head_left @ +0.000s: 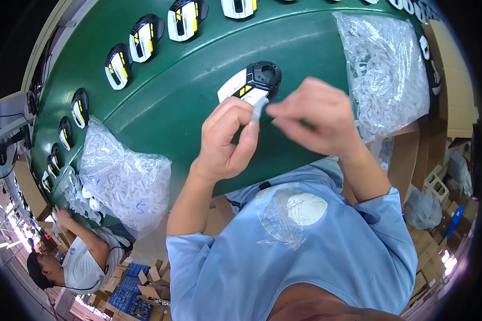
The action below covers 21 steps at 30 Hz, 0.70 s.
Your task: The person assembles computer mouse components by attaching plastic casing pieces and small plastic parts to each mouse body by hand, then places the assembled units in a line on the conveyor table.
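My left hand (226, 140) pinches a small curved translucent plastic piece (260, 108) upright between thumb and fingers. Close to its right, my right hand (318, 116) is closed with curled fingers, slightly blurred; whether it grips anything is hidden. Just beyond both hands, a white, black and yellow plastic housing (256, 80) lies on the green work surface (182, 96). Its black end has a round opening, and my left hand covers part of its white end.
Clear bags of translucent plastic parts lie at right (383, 75) and left (126, 182). Similar housings (144, 38) line the far side and left. A cardboard box (458, 85) stands at far right. Another person (85, 257) works at lower left.
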Each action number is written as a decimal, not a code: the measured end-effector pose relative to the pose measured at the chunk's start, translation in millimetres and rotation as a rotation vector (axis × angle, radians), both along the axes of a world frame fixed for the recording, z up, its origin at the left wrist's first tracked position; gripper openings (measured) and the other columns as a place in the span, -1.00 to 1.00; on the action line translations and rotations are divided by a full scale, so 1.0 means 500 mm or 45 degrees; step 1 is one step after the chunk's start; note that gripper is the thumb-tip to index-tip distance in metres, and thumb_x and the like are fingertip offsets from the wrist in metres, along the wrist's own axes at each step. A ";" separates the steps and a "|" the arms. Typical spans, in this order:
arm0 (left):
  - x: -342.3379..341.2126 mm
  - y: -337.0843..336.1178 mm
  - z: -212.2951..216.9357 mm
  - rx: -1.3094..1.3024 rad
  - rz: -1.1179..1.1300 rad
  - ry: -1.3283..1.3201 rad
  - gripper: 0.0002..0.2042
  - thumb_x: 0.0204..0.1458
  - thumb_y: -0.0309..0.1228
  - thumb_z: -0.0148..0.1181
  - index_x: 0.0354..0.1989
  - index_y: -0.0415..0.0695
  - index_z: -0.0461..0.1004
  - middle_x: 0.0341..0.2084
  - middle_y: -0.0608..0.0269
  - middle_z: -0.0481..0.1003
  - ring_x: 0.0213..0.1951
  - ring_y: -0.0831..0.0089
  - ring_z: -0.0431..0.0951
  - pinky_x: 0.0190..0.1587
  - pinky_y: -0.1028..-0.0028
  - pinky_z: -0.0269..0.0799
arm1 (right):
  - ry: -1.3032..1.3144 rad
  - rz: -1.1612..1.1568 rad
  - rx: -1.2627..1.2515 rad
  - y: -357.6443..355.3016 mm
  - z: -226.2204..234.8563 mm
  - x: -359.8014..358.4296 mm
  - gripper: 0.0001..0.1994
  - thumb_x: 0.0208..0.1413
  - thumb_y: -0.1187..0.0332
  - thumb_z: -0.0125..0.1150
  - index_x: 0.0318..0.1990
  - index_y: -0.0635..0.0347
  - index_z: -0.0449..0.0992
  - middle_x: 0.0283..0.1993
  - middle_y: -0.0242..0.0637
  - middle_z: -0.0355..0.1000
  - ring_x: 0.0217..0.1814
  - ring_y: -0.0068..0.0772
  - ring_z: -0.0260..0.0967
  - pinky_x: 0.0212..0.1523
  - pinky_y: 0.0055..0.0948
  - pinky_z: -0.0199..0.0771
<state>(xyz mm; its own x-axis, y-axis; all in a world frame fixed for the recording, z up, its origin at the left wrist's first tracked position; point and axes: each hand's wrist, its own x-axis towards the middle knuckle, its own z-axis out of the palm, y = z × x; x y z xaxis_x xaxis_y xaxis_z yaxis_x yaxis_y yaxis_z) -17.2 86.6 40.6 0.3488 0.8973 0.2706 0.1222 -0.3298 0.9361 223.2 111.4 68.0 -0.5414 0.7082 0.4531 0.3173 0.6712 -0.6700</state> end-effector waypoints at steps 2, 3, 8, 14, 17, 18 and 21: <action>-0.006 0.015 0.020 0.030 -0.101 0.029 -0.93 0.10 -0.60 0.20 -0.36 -0.21 0.43 -0.36 0.10 0.50 -0.34 0.14 0.51 -0.25 0.26 0.44 | 0.269 -0.112 -0.549 0.005 0.012 0.011 -0.76 0.16 0.49 0.46 0.00 0.19 0.74 -0.23 -0.21 0.66 -0.32 -0.29 0.57 -0.31 -0.40 0.55; -0.006 0.023 0.027 0.080 -0.205 0.016 -0.93 0.08 -0.58 0.21 -0.36 -0.20 0.42 -0.37 0.10 0.49 -0.34 0.12 0.50 -0.25 0.25 0.43 | 0.281 0.044 -0.370 0.017 -0.018 0.015 -0.77 0.24 0.49 0.42 0.03 0.25 0.73 -0.14 -0.17 0.68 -0.25 -0.41 0.60 -0.24 -0.48 0.54; -0.011 0.054 0.041 0.149 -0.417 0.112 -0.89 0.03 -0.54 0.23 -0.37 -0.17 0.38 -0.39 0.13 0.48 -0.35 0.11 0.50 -0.20 0.21 0.43 | 0.616 0.213 -1.039 -0.011 -0.057 0.024 -0.84 0.33 0.51 0.37 0.00 0.33 0.71 -0.12 -0.27 0.67 -0.15 -0.58 0.59 -0.15 -0.56 0.56; -0.016 0.078 0.002 0.592 0.191 0.610 -0.63 0.08 -0.27 0.46 -0.05 -0.23 0.53 -0.04 -0.01 0.61 -0.04 0.02 0.55 0.06 0.14 0.45 | 0.354 -0.393 -0.701 0.000 -0.055 0.009 -0.86 0.22 0.52 0.45 -0.09 0.26 0.74 -0.18 -0.30 0.65 -0.22 -0.55 0.55 -0.20 -0.52 0.52; -0.020 0.080 -0.038 0.548 0.266 0.678 -0.35 -0.01 -0.16 0.57 0.22 -0.22 0.52 0.14 -0.02 0.57 0.11 -0.02 0.51 0.16 0.09 0.40 | 0.113 -0.374 -0.187 0.035 -0.087 -0.010 -0.82 0.15 0.52 0.46 -0.08 0.19 0.75 -0.22 -0.28 0.64 -0.24 -0.34 0.55 -0.21 -0.37 0.53; -0.015 0.079 -0.045 0.532 0.283 0.713 -0.33 -0.02 -0.17 0.57 0.26 -0.21 0.51 0.15 0.00 0.57 0.13 -0.01 0.51 0.18 0.10 0.38 | 0.080 -0.339 -0.165 0.037 -0.097 -0.014 -0.81 0.14 0.51 0.45 -0.08 0.17 0.76 -0.23 -0.28 0.62 -0.24 -0.26 0.52 -0.20 -0.32 0.53; -0.005 0.074 -0.055 0.540 0.188 0.828 -0.31 -0.04 -0.20 0.57 0.30 -0.16 0.51 0.15 0.09 0.57 0.13 0.02 0.51 0.19 0.10 0.34 | 0.005 -0.297 -0.130 0.038 -0.094 -0.026 -0.79 0.13 0.50 0.44 -0.08 0.13 0.76 -0.26 -0.28 0.58 -0.23 -0.18 0.48 -0.19 -0.26 0.53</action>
<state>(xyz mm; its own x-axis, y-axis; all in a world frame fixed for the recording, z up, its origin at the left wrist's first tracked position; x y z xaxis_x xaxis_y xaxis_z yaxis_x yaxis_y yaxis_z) -19.9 123.7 13.2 0.4394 0.8127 0.3827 0.6722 -0.5801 0.4601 210.2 130.2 21.0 -0.3559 0.8560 0.3751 0.4529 0.5090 -0.7320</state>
